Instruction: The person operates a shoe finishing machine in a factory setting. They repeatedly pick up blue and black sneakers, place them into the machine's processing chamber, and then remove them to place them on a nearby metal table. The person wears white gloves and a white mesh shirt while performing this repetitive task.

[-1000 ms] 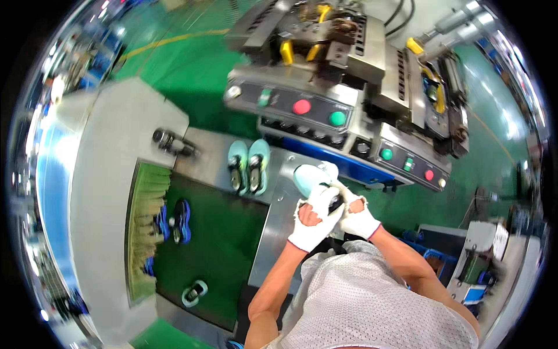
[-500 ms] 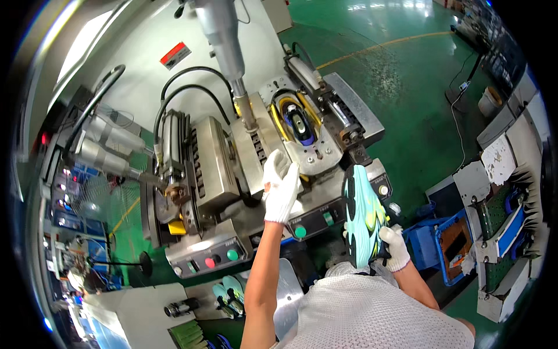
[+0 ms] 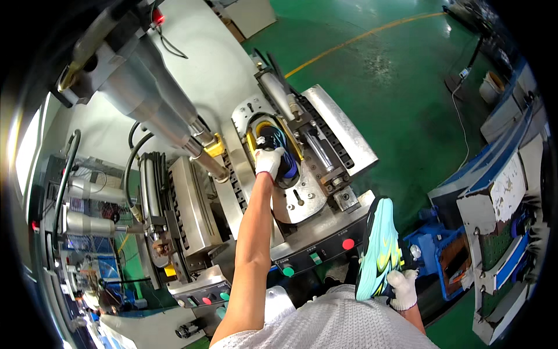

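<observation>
My left hand (image 3: 270, 161), in a white glove, reaches into the machine and closes around the upper part of a dark shoe (image 3: 285, 152) with blue and purple areas. That shoe sits in an oval cradle with yellow side pads (image 3: 251, 142) on a metal plate (image 3: 299, 203). Low on the right, my right hand (image 3: 402, 289), also gloved, grips a turquoise shoe (image 3: 379, 250) with yellow-green and black markings. It is held upright near my body, and the hand covers part of its lower end.
Thick metal press cylinders (image 3: 148, 87) slant down left of the cradle. A second press station (image 3: 195, 203) stands further left. Control panels with a red button (image 3: 348, 244) and a green button (image 3: 288, 271) line the front. Blue crates (image 3: 427, 244) and a rack (image 3: 494, 244) are at right.
My left hand has gone from open in front of the cradle to gripping the shoe inside it. My right hand still holds the turquoise shoe. The view has shifted.
</observation>
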Demonstrator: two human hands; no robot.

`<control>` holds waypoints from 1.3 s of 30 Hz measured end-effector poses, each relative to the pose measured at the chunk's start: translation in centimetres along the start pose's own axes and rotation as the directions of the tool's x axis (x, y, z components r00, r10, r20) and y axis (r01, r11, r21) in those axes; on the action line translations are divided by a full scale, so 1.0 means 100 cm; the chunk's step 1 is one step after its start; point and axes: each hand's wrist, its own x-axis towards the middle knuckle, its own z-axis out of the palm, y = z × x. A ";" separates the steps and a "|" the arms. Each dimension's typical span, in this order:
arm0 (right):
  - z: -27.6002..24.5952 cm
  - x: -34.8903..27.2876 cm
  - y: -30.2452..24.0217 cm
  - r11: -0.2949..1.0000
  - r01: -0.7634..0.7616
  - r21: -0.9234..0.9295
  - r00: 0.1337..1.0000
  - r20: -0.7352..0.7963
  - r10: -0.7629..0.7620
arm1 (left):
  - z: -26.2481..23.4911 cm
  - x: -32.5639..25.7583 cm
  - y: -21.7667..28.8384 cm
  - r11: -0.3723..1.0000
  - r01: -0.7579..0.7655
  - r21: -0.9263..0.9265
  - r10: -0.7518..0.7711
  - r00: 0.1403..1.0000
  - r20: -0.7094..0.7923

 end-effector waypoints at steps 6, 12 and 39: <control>0.059 0.048 -0.026 0.949 0.202 -0.242 0.979 0.059 -0.194 | -0.093 -0.094 0.005 0.957 -0.015 -0.290 0.031 0.998 0.051; 0.222 0.182 -0.065 0.891 0.226 -0.395 0.919 0.389 -0.060 | -0.206 -0.275 -0.043 0.980 0.021 -0.197 0.029 0.968 0.248; 0.123 0.138 0.263 -0.688 0.704 -0.177 0.375 0.915 0.148 | -0.185 -0.624 -0.460 0.806 0.579 -0.121 -0.588 0.807 -0.052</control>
